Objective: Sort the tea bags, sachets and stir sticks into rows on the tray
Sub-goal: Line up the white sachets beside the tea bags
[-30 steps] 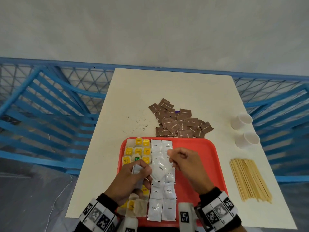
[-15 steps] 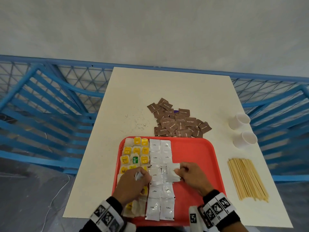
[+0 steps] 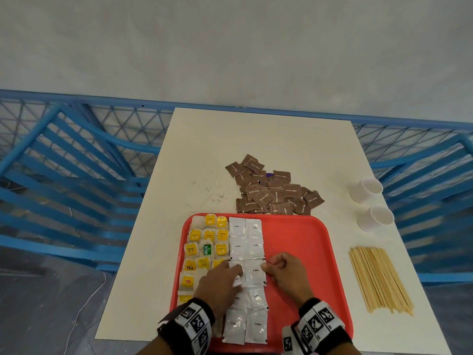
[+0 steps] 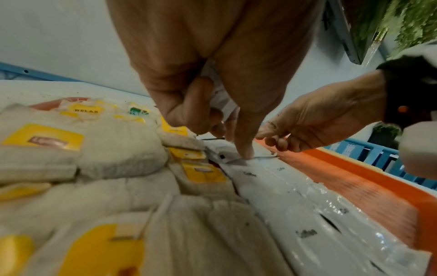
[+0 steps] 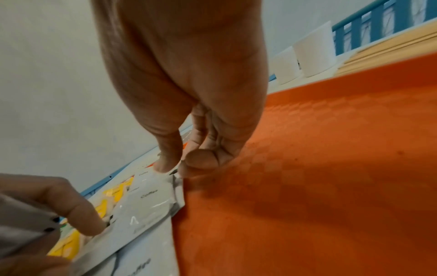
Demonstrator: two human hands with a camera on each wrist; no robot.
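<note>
On the red tray (image 3: 302, 247), tea bags (image 3: 204, 242) with yellow tags fill the left columns and white coffee sachets (image 3: 245, 237) form two columns beside them. My right hand (image 3: 267, 266) pinches the far right corner of a coffee sachet (image 3: 254, 275) lying in the right column, with thumb and forefinger (image 5: 165, 164) on its edge. My left hand (image 3: 231, 274) grips spare white sachets (image 4: 220, 97) in its curled fingers, while its index fingertip (image 4: 244, 155) presses down on the sachet row. Brown sugar sachets (image 3: 271, 190) lie heaped beyond the tray.
A bundle of wooden stir sticks (image 3: 378, 278) lies on the white table (image 3: 256, 139) right of the tray. Two white paper cups (image 3: 367, 189) lie on their sides further back. Dark specks are scattered left of the brown pile. Blue railings (image 3: 76, 175) surround the table.
My right hand has brought its white sachet down from above the tray and laid it flat in the right column. The left hand has moved in beside it.
</note>
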